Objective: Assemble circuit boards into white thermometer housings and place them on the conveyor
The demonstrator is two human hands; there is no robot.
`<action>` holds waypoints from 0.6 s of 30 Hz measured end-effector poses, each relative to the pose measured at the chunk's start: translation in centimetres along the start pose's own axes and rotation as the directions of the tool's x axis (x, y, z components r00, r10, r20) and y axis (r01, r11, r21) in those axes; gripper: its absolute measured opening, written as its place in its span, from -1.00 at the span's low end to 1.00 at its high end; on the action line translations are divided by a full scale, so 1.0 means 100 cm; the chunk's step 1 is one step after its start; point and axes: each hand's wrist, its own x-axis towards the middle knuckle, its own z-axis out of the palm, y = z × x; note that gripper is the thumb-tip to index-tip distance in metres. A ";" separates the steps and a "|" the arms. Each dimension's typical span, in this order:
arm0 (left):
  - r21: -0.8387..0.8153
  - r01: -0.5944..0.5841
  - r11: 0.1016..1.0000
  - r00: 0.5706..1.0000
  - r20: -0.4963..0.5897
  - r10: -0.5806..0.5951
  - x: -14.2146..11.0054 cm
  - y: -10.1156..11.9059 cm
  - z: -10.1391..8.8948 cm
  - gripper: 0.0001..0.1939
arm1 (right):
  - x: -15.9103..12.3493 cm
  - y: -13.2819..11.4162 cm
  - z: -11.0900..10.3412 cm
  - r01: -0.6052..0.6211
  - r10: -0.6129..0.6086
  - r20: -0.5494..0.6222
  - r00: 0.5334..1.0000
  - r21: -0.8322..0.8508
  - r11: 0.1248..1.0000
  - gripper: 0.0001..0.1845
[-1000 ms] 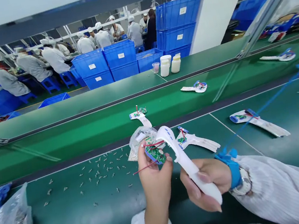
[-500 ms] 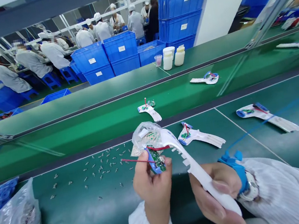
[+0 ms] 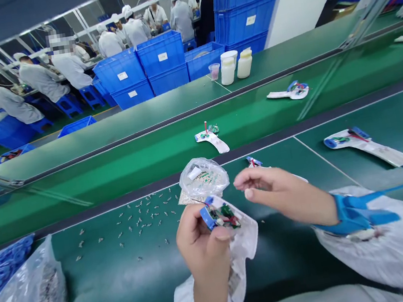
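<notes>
My left hand (image 3: 203, 251) is closed round a white plastic housing half (image 3: 247, 232), its handle pointing down along the wrist. A blue part (image 3: 207, 217) and a green circuit board (image 3: 228, 211) with red wires sit at its upper end, under my thumb. My right hand (image 3: 275, 188) is held in the air to the right, fingers stretched out, with nothing seen in it. It partly hides another housing half with a blue part (image 3: 254, 161) on the bench behind it. Beyond my left hand lies an open clear bag (image 3: 203, 178) of small parts.
Many small metal parts (image 3: 142, 225) are scattered over the green bench (image 3: 112, 290). At the left lie a clear bag (image 3: 47, 295) and blue parts (image 3: 2, 264). Another housing half (image 3: 371, 146) rests at the right; more housings (image 3: 213, 139) are on the green belt (image 3: 143, 165).
My right hand has let go of the white housing half and moved up, its fingers now stretched. The housing is now in my left hand together with the circuit board. The belt's housings appear farther right.
</notes>
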 end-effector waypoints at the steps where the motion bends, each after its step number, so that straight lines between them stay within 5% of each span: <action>1: 0.000 0.017 1.000 1.000 0.014 -0.017 -0.001 0.001 0.000 -0.50 | -0.001 -0.009 0.002 0.100 -0.104 -0.067 0.992 -0.066 0.993 -0.76; 5: 0.053 0.050 0.997 0.998 0.034 -0.052 -0.002 0.003 -0.002 -0.50 | -0.007 -0.033 0.018 0.338 -0.332 0.070 0.940 -0.087 0.937 -0.92; 12: 0.206 -0.002 0.978 0.998 0.058 -0.010 -0.002 0.004 -0.008 -0.45 | -0.007 -0.031 0.027 0.333 -0.330 0.069 0.942 -0.050 0.941 -0.85; 18: 0.131 0.134 0.982 0.991 -0.024 -0.132 0.000 0.006 -0.003 -0.58 | 0.011 -0.026 0.015 0.323 -0.326 -0.055 0.944 -0.057 0.945 -0.86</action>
